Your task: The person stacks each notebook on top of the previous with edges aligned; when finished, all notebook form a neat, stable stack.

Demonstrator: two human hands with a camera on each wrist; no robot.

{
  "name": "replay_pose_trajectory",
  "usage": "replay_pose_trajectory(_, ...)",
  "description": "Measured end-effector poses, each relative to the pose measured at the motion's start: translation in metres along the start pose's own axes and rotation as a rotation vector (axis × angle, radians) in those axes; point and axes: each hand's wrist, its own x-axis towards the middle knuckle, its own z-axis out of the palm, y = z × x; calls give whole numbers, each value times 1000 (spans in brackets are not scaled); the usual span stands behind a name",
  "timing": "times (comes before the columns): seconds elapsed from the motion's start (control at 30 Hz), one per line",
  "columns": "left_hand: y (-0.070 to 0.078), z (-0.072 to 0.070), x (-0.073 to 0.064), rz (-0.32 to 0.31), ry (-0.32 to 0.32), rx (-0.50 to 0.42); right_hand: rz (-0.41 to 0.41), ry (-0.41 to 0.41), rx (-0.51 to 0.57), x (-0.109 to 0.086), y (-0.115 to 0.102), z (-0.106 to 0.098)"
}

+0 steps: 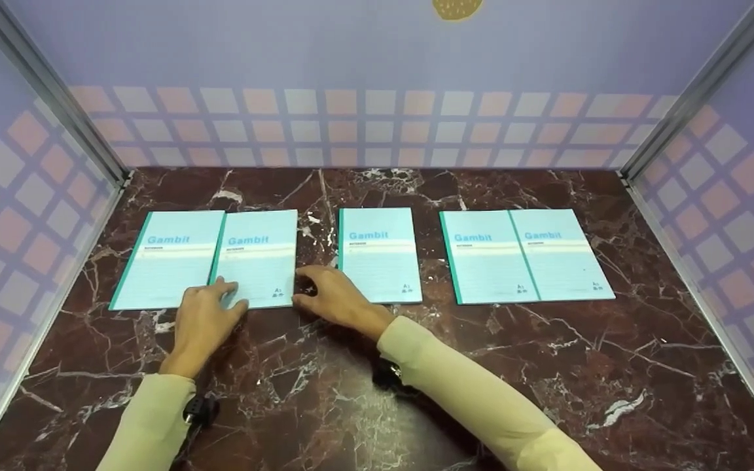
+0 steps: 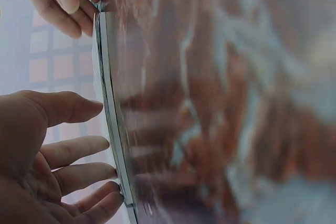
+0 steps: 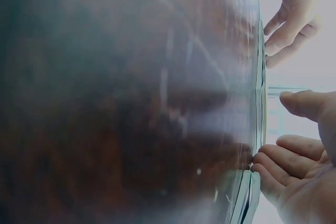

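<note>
With left grip (image 1: 203,319) spread, resting right at the seam between the leftmost notebook (image 1: 161,271) and the second notebook (image 1: 256,261), down by their near edges! Opposite, with right grip (image 1: 344,297) lightly curved, thumb apart from fingers, touching the second notebook's right edge. Lying flat on the dark marbled tabletop (image 1: 377,386), all with green spines to the left. Past that right grip, on its own: the middle notebook (image 1: 380,268). Farther right, side by side and touching: the fourth notebook (image 1: 485,261) and the fifth notebook (image 1: 563,261).
</note>
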Motion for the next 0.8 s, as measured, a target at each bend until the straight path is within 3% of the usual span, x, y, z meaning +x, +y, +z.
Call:
replay_pose_trajectory(0.17, 5, 3, -1, 15, -1, -21, 8, 16, -14, 0, 0, -1)
replay_pose_trajectory(0.3, 3, 6, -1, 21, 68, -95, 17, 52, -40, -1, 1, -1)
replay_pose_trajectory(0.43, -2, 6, -4, -32, 111, -147, 33, 60, -47, -3, 0, 1)
replay_pose_trajectory(0.67, -4, 1, -5, -87, 94, -131, -2, 75, -100, -1, -2, 3)
replay_pose_trajectory(0.8, -3, 0, -5, -143, 113, -186, -10, 84, -101, -1, -1, 2)
